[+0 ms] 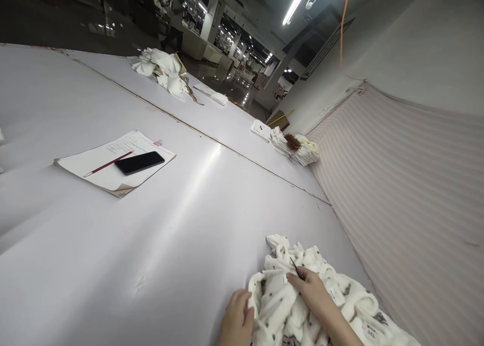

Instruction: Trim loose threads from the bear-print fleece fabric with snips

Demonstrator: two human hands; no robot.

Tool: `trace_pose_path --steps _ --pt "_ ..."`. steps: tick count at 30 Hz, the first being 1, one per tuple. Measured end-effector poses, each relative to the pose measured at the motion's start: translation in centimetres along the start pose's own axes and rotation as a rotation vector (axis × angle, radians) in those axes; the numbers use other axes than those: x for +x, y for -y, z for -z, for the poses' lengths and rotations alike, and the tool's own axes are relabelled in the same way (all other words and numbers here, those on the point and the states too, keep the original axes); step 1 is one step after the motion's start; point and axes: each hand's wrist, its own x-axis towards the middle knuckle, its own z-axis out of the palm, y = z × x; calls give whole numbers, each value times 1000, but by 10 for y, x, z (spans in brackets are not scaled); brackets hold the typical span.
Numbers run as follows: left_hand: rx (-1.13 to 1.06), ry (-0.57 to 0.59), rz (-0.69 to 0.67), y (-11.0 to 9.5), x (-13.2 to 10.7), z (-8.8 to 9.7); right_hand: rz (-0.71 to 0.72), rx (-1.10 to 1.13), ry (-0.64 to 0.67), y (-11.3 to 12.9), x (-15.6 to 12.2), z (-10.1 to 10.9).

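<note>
A heap of white fleecy fabric with dark spots point(278, 303) lies bunched at the lower right, some pieces bearing white labels. My right hand point(313, 290) is closed around small dark thread snips point(297, 269), their pointed tip angled up and away over the heap. The fingers also rest close against the cloth, partly hiding the tool's handle. At the heap's left edge is my left hand point(238, 316), thumb and fingers apart, next to a rolled fold of the fabric. Whether its fingertips touch that fold is hard to make out.
A black phone point(139, 163) and a dark red pencil point(109, 163) lie on a paper pad point(86, 159). Farther back are a white cloth pile point(166, 68) and stacked bundles point(282, 141). A seam crosses the white table point(189, 225); a striped sheet point(408, 184) hangs right.
</note>
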Motion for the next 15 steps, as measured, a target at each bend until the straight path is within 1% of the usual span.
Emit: trace_pose_path --steps 2,4,7,9,11,13,15 --pt "-53 2 34 -6 21 -3 3 46 19 2 -1 -3" --pt "-118 36 60 -15 43 -7 11 77 29 4 -1 -5" --pt "-236 154 91 -26 66 -9 28 86 20 2 0 -5" --pt "-330 247 120 -25 70 -4 32 67 -8 -2 2 -4" --pt "-429 303 146 -16 65 5 30 35 -45 -7 5 -5" --pt "-525 311 157 -5 56 16 30 -3 -73 -10 8 -10" --pt "-602 286 164 4 47 25 42 -37 -79 -10 9 -17"
